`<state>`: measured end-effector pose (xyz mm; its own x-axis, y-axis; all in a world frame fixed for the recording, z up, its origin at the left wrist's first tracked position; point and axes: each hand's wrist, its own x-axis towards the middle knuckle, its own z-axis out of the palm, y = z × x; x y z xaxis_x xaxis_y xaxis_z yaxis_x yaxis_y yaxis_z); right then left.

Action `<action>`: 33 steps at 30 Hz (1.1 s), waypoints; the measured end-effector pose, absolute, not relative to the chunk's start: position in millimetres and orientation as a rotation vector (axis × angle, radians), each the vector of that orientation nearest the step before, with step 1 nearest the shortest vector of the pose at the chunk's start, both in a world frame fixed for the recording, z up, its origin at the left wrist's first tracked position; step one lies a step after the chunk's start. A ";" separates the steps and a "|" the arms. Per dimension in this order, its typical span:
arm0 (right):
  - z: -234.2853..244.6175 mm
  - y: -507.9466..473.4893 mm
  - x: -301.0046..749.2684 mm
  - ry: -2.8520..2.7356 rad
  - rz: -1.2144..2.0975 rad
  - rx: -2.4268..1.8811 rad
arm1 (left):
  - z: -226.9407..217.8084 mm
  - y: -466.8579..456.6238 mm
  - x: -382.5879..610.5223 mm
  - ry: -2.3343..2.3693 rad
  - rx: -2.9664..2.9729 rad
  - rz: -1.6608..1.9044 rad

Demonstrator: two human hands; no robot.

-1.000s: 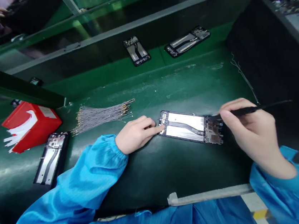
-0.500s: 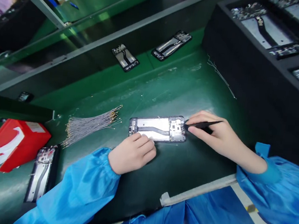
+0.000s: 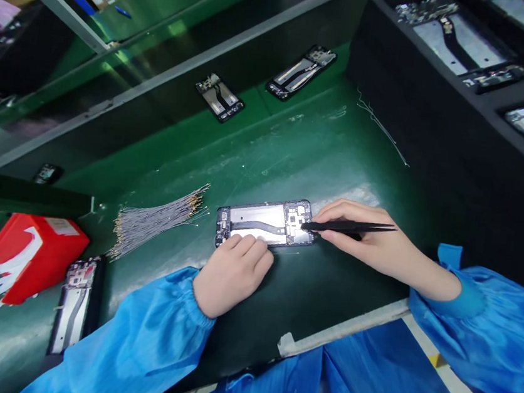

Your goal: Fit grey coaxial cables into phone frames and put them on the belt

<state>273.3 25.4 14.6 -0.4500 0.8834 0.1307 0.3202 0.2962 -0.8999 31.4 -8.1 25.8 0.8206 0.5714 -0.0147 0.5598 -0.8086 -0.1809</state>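
An opened phone lies on the green bench, its circuit board at the right end and a dark flex cable running along the middle. My left hand is closed with curled fingers at the phone's near edge, gripping it there; the fingertips are hidden. Black tweezers are pinched in my right hand, their tips touching or just over the circuit board. Left of the phone lies a bundle of thin grey cables with gold-coloured ends.
At the left stand a red box with white strips and another opened phone. Two more opened phones lie at the back. A black foam tray of phones fills the right. Loose thin wires lie beside it.
The tweezers have moved from the phone's right edge inward onto its circuit board, and now lie flatter. The phone appears slightly further left in view. My left hand keeps its place at the near edge.
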 end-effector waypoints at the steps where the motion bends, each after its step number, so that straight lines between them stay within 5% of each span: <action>1: 13.9 25.3 272.7 -1.919 1.139 -1.082 | 25.3 -9.6 31.5 -0.889 -2.840 0.100; 17: 11.7 25.8 270.9 -1.904 1.158 -1.081 | 33.6 -24.3 69.1 -1.021 -2.782 0.117; 33: 12.1 21.6 276.4 -1.944 1.087 -1.107 | 5.9 3.2 69.5 -1.325 -2.941 -0.349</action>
